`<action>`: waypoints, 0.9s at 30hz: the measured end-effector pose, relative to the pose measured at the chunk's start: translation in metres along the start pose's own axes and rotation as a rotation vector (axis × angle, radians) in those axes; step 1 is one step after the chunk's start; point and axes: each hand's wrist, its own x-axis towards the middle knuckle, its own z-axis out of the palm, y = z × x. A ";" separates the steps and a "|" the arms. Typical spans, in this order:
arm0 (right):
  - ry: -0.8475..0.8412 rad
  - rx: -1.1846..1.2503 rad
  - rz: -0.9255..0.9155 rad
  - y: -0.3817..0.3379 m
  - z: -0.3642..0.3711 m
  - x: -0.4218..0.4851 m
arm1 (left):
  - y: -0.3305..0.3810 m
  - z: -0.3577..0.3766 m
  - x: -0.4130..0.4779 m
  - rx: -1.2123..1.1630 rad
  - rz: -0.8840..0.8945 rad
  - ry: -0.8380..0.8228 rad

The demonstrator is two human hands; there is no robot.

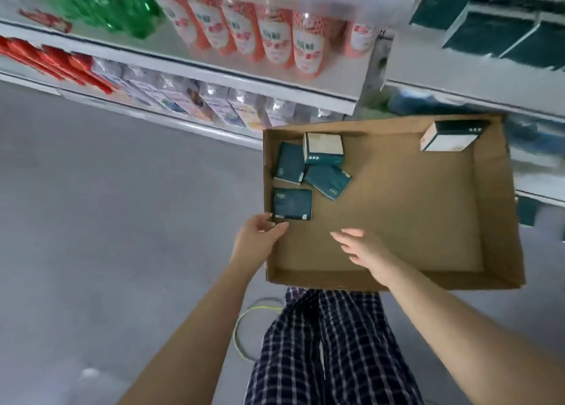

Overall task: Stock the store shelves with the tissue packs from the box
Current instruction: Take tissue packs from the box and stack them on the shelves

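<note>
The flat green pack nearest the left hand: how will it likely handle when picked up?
The pack is small and thin, so probably light. Its soft-looking corners suggest it would give under a grip. Lying flat on the box floor, it should slide rather than tip or roll.

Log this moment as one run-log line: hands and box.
cardboard box: five tissue packs inside | left hand open, by nearest pack | right hand open, over box, holding nothing

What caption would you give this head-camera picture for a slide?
Left hand and right hand reach over a cardboard box holding five green tissue packs beside stocked shelves.
</note>
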 end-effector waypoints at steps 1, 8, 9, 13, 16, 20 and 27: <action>0.017 0.018 0.002 0.000 0.001 0.015 | -0.003 0.007 0.012 -0.025 -0.005 -0.008; 0.046 0.166 0.006 0.000 0.021 0.106 | -0.029 0.036 0.094 -0.093 -0.059 -0.015; 0.055 0.187 0.006 0.000 0.024 0.117 | -0.033 0.042 0.101 -0.104 -0.064 -0.022; 0.047 0.236 -0.013 -0.004 0.040 0.149 | -0.044 0.064 0.126 -0.078 -0.032 -0.018; 0.036 0.223 -0.042 -0.007 0.049 0.167 | -0.045 0.073 0.140 -0.030 -0.009 0.017; 0.048 0.220 -0.062 -0.008 0.051 0.181 | -0.045 0.079 0.151 0.003 -0.023 0.041; 0.050 0.229 -0.068 -0.001 0.053 0.195 | -0.047 0.084 0.156 -0.022 -0.148 0.010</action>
